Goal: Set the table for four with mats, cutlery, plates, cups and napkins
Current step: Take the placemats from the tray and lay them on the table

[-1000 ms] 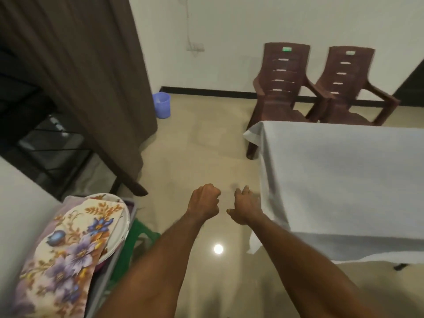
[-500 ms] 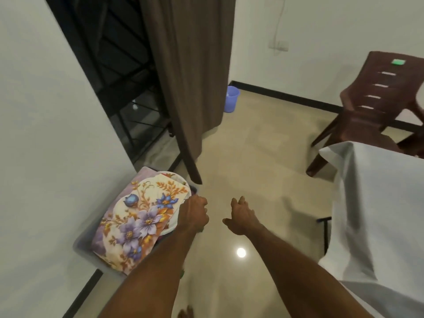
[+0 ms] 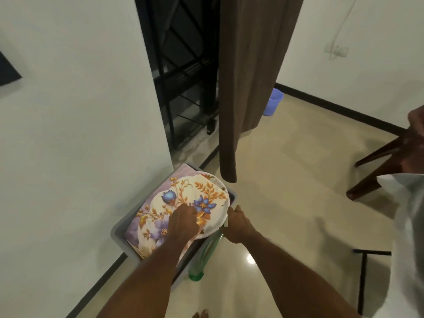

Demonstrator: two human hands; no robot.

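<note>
A grey bin (image 3: 117,232) stands against the wall and holds floral mats (image 3: 183,193) lying over a white plate (image 3: 215,228). My left hand (image 3: 182,222) rests on top of the uppermost floral mat with its fingers curled down, pinching it near the middle. My right hand (image 3: 238,223) is at the plate's right rim, thumb on top and fingers tucked under the edge. The table with its white cloth (image 3: 408,216) shows at the right edge. No cutlery, cups or napkins can be seen.
The bin sits on a green stool (image 3: 206,255). A brown curtain (image 3: 252,76) hangs just beyond it beside a black window grille (image 3: 183,72). A blue bucket (image 3: 274,104) stands in the corner. A brown chair (image 3: 390,157) is at the right by the table.
My view has turned left from the table to the bin. Both hands have reached forward and down, from the air onto the floral mat and the plate's rim.
</note>
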